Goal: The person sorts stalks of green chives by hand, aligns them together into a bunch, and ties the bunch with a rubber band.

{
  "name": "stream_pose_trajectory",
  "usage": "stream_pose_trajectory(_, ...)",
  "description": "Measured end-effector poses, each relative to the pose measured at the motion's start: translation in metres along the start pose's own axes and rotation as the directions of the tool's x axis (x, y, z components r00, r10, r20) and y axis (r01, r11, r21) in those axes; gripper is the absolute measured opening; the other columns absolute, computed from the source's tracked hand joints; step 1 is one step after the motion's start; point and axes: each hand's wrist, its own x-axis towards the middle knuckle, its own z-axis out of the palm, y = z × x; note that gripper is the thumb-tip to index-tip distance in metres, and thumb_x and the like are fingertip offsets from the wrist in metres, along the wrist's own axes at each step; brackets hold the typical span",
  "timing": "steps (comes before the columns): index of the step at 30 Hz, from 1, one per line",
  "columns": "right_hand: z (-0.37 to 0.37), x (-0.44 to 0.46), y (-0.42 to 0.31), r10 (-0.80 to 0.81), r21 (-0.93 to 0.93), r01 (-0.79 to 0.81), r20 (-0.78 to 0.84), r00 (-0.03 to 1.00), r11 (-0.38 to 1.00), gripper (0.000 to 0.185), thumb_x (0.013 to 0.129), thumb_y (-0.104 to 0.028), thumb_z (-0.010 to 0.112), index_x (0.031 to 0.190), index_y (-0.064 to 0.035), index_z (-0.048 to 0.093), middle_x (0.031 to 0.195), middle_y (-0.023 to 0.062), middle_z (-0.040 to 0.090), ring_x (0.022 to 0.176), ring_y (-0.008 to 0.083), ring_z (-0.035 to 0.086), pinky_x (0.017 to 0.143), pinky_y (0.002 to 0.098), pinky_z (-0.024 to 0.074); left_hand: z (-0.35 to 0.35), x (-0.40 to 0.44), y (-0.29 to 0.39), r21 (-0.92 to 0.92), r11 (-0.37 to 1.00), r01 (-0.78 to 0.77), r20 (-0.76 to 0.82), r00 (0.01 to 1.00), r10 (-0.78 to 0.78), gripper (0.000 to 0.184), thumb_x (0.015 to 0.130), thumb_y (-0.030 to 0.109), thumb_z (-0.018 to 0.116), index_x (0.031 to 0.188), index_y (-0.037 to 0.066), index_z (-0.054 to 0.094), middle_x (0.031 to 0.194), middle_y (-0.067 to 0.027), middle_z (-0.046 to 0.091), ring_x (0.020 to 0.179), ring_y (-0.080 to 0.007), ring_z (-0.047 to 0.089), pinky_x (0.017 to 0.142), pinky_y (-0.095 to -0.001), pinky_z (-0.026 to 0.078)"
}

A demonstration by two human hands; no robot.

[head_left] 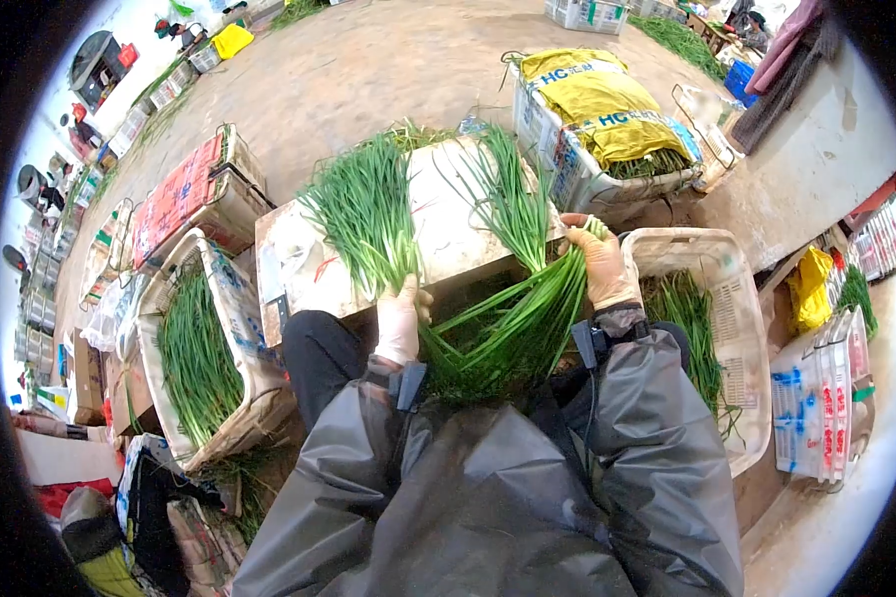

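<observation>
My gloved left hand (400, 323) is closed at the pale root ends of a thick bunch of green chives (363, 204), which lies on the white board with its leaves fanned away from me. My gloved right hand (605, 267) grips a second bunch of chives (538, 308) by its pale ends. Those leaves hang down and left over my lap. A thinner bunch (513, 199) lies on the right part of the white board (443, 189), close to my right hand. Some fingers of both hands are hidden.
A white crate (151, 343) of chives stands at my left, and another crate (742, 358) holding chives at my right. Ahead right is a crate (540, 124) topped by a yellow sack (607, 104). A red-covered crate (184, 194) stands ahead left. Stacked crates (816, 398) are far right.
</observation>
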Motion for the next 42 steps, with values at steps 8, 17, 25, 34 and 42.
stream_pose_trajectory(8,-0.012,0.004,0.015,-0.193,-0.267,0.182,-0.017,0.981,0.946,0.003,0.093,-0.003,0.063,0.096,-0.0025,0.064,0.08,0.0051,0.071,0.068,0.0122,0.066,0.065,0.0263,0.0529,0.015,-0.016,0.019,-0.077,0.985,0.151,0.094,0.985,-0.144,0.018,0.099,0.021,0.065,0.106,0.004,0.068,0.086,-0.0097,0.073,0.055,-0.0161,0.062,0.051,-0.0295,0.048)
stream_pose_trajectory(17,-0.057,0.01,-0.025,-0.556,-0.833,0.065,-0.307,0.772,0.55,0.043,0.088,-0.016,0.067,0.13,-0.0128,0.063,0.093,0.0153,0.072,0.08,0.029,0.07,0.075,0.043,0.0559,0.005,-0.014,0.021,-0.144,0.979,0.147,0.074,0.988,-0.138,0.016,0.098,0.019,0.069,0.105,0.004,0.069,0.08,-0.0083,0.071,0.06,-0.0164,0.063,0.055,-0.0281,0.051)
stream_pose_trajectory(25,0.002,-0.011,0.01,-0.058,-0.415,0.131,0.185,0.981,0.901,0.041,0.086,-0.009,0.077,0.123,0.0012,0.064,0.085,0.0036,0.07,0.073,0.0111,0.065,0.068,0.0261,0.0535,0.024,-0.025,0.011,-0.134,0.964,0.23,0.168,0.964,-0.207,0.019,0.098,0.024,0.069,0.106,0.008,0.066,0.082,-0.0072,0.071,0.064,-0.0183,0.064,0.059,-0.0324,0.05)
stream_pose_trajectory(34,0.051,-0.019,0.033,0.103,0.036,-0.12,0.305,0.947,0.992,0.016,0.094,-0.014,0.076,0.104,-0.0034,0.071,0.079,0.0019,0.068,0.067,0.0108,0.063,0.059,0.0256,0.0505,0.05,-0.049,-0.004,-0.035,0.957,0.287,0.312,0.913,-0.263,0.02,0.097,0.016,0.071,0.111,0.003,0.068,0.092,-0.0088,0.073,0.08,-0.0206,0.07,0.067,-0.0333,0.057)
stream_pose_trajectory(42,0.018,-0.003,0.029,-0.111,-0.289,0.138,0.105,0.988,0.947,0.017,0.096,-0.02,0.073,0.093,-0.003,0.069,0.078,-0.0032,0.064,0.073,0.0059,0.056,0.067,0.0208,0.0433,0.046,-0.038,-0.012,-0.111,0.967,0.228,0.267,0.944,-0.192,0.031,0.102,0.027,0.064,0.114,-0.001,0.07,0.092,-0.01,0.074,0.079,-0.0213,0.07,0.074,-0.0333,0.057)
